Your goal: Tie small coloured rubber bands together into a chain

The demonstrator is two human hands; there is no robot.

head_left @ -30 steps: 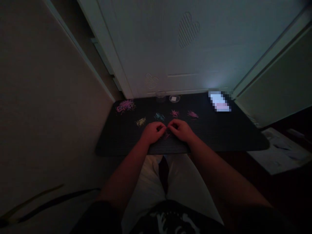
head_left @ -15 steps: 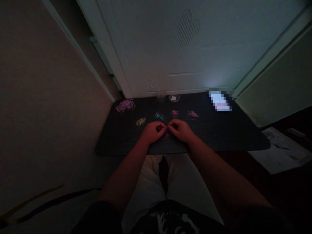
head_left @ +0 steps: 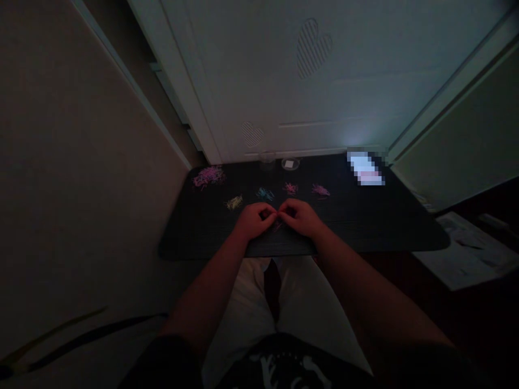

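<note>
Right hand beside slanting pink strands

A loose, sparse scatter of thin pinkish strands lies flat near the front edge of the black tabletop, partly covered by the left hand and the right hand. Beyond it, well apart from one another, lie four small tangled piles of similar thin strands: pale yellow furthest left, then teal-blue, bright pink and purplish pink. A larger, spread-out heap of mixed strands, mostly purple and pink, sits at the far left corner, its single pieces too dim to separate.
</note>
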